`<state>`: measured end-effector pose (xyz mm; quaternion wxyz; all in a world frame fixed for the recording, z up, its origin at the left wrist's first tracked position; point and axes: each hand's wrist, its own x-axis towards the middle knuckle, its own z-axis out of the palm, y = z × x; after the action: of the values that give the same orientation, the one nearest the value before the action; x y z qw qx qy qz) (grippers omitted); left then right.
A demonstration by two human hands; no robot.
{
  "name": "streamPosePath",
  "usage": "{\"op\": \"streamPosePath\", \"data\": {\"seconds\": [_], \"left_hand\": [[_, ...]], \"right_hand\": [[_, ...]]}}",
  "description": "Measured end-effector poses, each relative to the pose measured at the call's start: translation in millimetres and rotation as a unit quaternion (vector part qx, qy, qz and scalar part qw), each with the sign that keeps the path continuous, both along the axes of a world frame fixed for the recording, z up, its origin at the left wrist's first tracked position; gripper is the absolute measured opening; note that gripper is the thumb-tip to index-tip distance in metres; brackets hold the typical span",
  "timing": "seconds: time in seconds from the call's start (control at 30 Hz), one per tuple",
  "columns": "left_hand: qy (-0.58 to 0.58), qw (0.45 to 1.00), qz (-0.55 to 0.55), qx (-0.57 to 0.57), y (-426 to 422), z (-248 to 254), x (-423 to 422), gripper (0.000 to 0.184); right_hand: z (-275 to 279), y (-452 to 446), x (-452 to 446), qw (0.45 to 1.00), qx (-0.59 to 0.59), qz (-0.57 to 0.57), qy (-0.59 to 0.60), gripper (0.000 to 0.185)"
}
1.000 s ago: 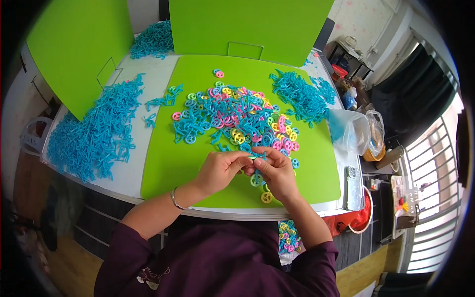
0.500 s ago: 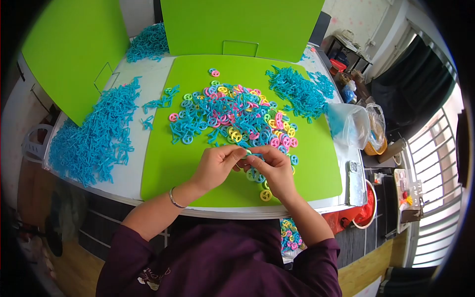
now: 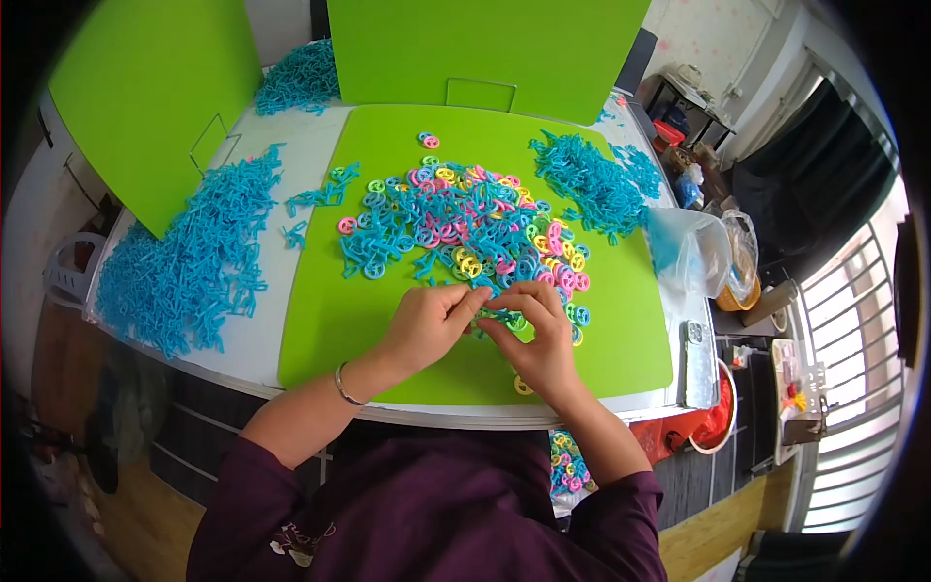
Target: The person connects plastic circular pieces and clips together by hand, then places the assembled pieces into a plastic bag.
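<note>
My left hand [image 3: 427, 323], with a bracelet on its wrist, is closed in a pinch above the front of the green mat [image 3: 339, 339]. Facing it, my right hand [image 3: 535, 339] has its thumb and fingers around a small teal piece [image 3: 503, 315]. What the left fingertips hold is hidden. Just beyond both hands lies a mixed heap of small pink, yellow, blue and green wheels and teal pieces [image 3: 465, 218]. A yellow wheel [image 3: 523, 385] lies near the mat's front edge, partly covered by my right hand.
Piles of teal pieces lie at the left [image 3: 189, 257], back left [image 3: 301, 78] and right [image 3: 592, 184]. Green boards [image 3: 485, 48] stand behind and at the left. A plastic bag [image 3: 689, 250] and a phone [image 3: 698, 364] are at the right edge.
The fingers of my right hand have spread a little from the left fingertips, and the teal piece shows between them. The yellow wheel in front is now more covered. The view has shifted slightly.
</note>
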<state>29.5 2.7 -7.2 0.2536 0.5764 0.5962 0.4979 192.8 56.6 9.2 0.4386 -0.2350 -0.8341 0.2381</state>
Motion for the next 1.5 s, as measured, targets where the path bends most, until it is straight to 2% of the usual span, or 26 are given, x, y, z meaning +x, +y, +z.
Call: {"op": "streamPosePath", "data": {"seconds": [0.1, 0.2, 0.3, 0.4, 0.47, 0.5, 0.57, 0.67, 0.77, 0.8, 0.9, 1.0, 1.1, 1.17, 1.2, 1.27, 1.3, 1.37, 1.4, 1.43, 1.5], "left_hand": [[0.100, 0.994, 0.021, 0.048, -1, 0, -1, 0.037], [0.163, 0.973, 0.031, 0.164, -2, 3, 2, 0.028], [0.177, 0.968, 0.034, 0.176, -3, 2, 4, 0.027], [0.168, 0.975, 0.024, 0.143, -4, 5, 3, 0.030], [0.099, 0.993, 0.016, 0.066, -3, 2, 3, 0.032], [0.064, 0.997, 0.012, 0.028, -2, 0, 2, 0.034], [0.076, 0.996, 0.026, 0.035, 1, -3, 0, 0.042], [0.039, 0.998, 0.032, 0.039, -1, 2, 1, 0.048], [0.003, 1.000, 0.020, 0.024, -1, 1, 3, 0.049], [-0.003, 1.000, 0.015, 0.018, 0, 0, 2, 0.049], [-0.115, 0.993, 0.008, -0.025, -1, 3, 1, 0.051], [-0.123, 0.988, -0.022, -0.090, -2, 7, -3, 0.048], [-0.063, 0.994, -0.023, -0.088, -5, 11, -2, 0.050], [-0.091, 0.991, -0.027, -0.100, -5, 13, -3, 0.051], [-0.105, 0.988, -0.029, -0.106, -5, 13, -3, 0.051], [-0.190, 0.973, -0.026, -0.131, -3, 10, -5, 0.055], [-0.233, 0.962, -0.026, -0.143, -2, 8, -6, 0.057], [-0.108, 0.990, 0.019, -0.088, -2, 10, -11, 0.055], [-0.044, 0.996, 0.042, -0.058, -1, 11, -16, 0.054], [0.102, 0.992, 0.061, -0.037, 0, 12, -25, 0.038], [0.161, 0.984, 0.060, -0.035, 0, 16, -40, 0.031]], "right_hand": [[-3, 0, 0, 0.997, -0.071, 0.006, -0.017, 0.021], [-5, -2, -1, 0.986, -0.164, 0.014, -0.008, 0.019], [-8, 0, 2, 0.971, -0.237, 0.038, 0.000, 0.017], [-12, 7, 4, 0.953, -0.292, 0.074, 0.013, 0.013], [-12, 8, 6, 0.946, -0.309, 0.093, 0.011, 0.013], [-12, 7, 6, 0.961, -0.259, 0.099, -0.010, 0.014], [-13, 4, 6, 0.980, -0.157, 0.113, -0.051, 0.015], [-21, 14, 7, 0.986, -0.109, 0.114, 0.044, 0.018], [0, 5, 3, 0.998, -0.031, 0.044, 0.031, 0.015], [1, 2, 0, 0.998, -0.032, 0.044, 0.029, 0.015], [2, -3, -3, 0.998, -0.039, 0.051, 0.028, 0.016], [-4, 2, 1, 0.996, -0.058, 0.069, 0.025, 0.020], [-6, 2, 4, 0.993, -0.090, 0.083, -0.002, 0.021], [-7, 4, 6, 0.990, -0.111, 0.082, -0.019, 0.019], [-8, 5, 6, 0.972, -0.216, 0.096, 0.006, 0.019], [-10, 8, 8, 0.899, -0.418, 0.119, 0.058, 0.019], [-9, 10, 9, 0.884, -0.441, 0.129, 0.079, 0.019], [-7, 13, 12, 0.852, -0.488, 0.148, 0.120, 0.020], [-6, 14, 16, 0.856, -0.483, 0.146, 0.113, 0.021], [-3, 15, 22, 0.860, -0.478, 0.145, 0.106, 0.022], [9, 14, 40, 0.874, -0.464, 0.124, 0.068, 0.022]]}}
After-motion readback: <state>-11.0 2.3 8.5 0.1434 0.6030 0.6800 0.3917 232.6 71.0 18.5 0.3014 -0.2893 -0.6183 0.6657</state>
